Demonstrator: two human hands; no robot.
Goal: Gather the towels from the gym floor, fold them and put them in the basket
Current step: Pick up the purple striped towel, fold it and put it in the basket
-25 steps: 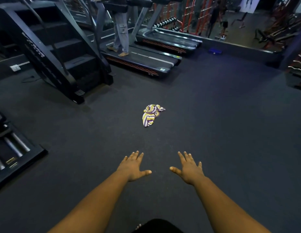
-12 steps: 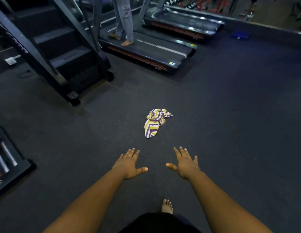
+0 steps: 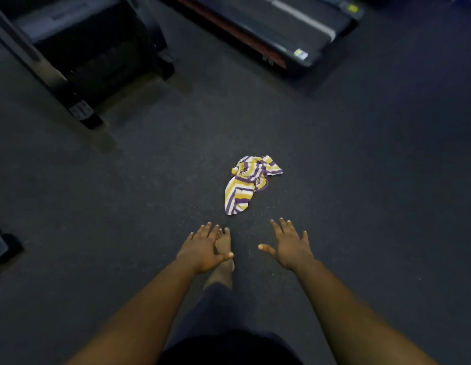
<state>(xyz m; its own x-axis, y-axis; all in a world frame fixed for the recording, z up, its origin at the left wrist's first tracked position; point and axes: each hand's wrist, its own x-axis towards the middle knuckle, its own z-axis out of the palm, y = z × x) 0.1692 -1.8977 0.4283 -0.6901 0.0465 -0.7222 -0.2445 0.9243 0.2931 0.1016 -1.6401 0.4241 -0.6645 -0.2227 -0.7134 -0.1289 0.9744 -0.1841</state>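
Observation:
A crumpled towel (image 3: 248, 183) with yellow, purple and white stripes lies on the dark gym floor, a little ahead of me. My left hand (image 3: 202, 248) is stretched out palm down, fingers spread, just below and left of the towel, holding nothing. My right hand (image 3: 288, 245) is held out the same way below and right of the towel, also with nothing in it. Neither hand touches the towel. My bare foot (image 3: 223, 255) stands on the floor between the hands, partly behind the left one. No basket is in view.
A black stair-climber machine (image 3: 79, 56) stands at the upper left, its base foot (image 3: 83, 114) jutting onto the floor. The end of a treadmill (image 3: 289, 30) sits at the top right. A dark equipment edge (image 3: 2, 246) shows at the far left.
I have walked closer to the towel and the view has tipped down. The person on the treadmill has left the frame. Both hands stay spread and holding nothing.

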